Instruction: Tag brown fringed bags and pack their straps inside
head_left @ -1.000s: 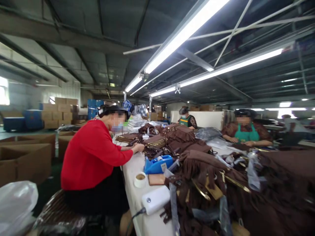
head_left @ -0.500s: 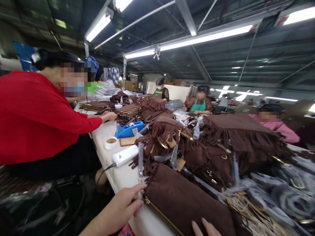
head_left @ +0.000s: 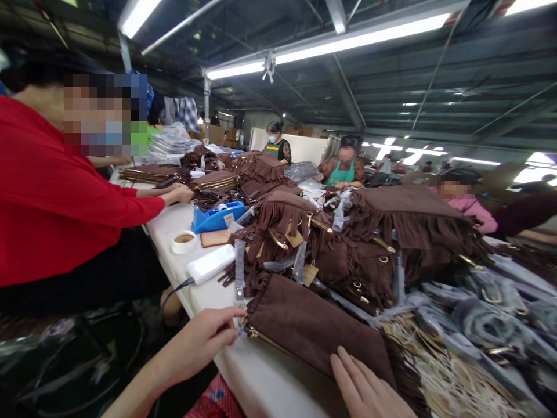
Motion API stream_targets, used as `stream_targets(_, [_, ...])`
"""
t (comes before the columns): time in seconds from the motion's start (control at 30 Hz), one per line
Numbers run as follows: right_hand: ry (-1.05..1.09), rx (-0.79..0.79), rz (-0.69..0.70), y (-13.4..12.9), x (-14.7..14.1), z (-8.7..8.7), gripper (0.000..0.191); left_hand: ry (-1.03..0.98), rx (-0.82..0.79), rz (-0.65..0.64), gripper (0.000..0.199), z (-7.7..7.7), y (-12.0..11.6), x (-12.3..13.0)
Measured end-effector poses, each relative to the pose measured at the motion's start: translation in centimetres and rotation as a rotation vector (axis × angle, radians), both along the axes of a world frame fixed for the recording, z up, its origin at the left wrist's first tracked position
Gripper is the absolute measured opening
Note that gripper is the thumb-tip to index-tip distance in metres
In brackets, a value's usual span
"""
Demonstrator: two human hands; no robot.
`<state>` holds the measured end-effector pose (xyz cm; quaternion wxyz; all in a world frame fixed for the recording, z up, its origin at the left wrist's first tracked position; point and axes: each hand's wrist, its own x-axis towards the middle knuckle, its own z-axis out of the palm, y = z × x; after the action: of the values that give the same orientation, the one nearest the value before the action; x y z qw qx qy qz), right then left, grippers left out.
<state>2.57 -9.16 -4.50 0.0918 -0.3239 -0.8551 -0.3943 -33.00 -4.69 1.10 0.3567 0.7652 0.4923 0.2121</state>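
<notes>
A dark brown fringed bag lies in front of me near the table edge, its gold zipper running along the near side. My left hand is at the bag's left corner, index finger stretched to the metal clasp of a plastic-wrapped strap. Its fingers are apart; whether they grip the clasp I cannot tell, but nothing shows inside the hand. Flat on the near right part of the bag rests my right hand, fingers extended and holding nothing.
Behind the bag stands a heap of brown fringed bags. Wrapped straps and tags with pale cords lie right. A white device, tape roll and blue tape dispenser lie left. A co-worker in red works at left.
The view has shifted, so the table and heap appear slightly up and left. My right hand shows more fully and lies on the bag; my left hand stays at the corner.
</notes>
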Motion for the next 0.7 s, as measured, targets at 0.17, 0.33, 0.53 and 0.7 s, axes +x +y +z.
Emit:
stream_targets(0.17, [0.249, -0.033, -0.131, -0.9, -2.3, -0.7, 0.044, 0.069, 0.321, 0.004, 0.052, -1.6, 0.4, 1.5])
stream_targets(0.33, [0.371, -0.039, -0.138, -1.8, -0.3, -1.9, 0.053, 0.108, 0.319, -0.103, 0.044, -2.8, 1.4, 2.3])
stream_targets(0.53, [0.151, -0.083, -0.053, -2.4, 2.4, -0.4, 0.057, 0.170, 0.267, -0.144, 0.037, -1.7, 1.6, 1.3])
stream_targets(0.7, [0.285, -0.115, -0.224, -3.3, -1.2, -0.9, 0.049, 0.396, 0.413, -0.114, 0.026, -1.9, 1.4, 1.0])
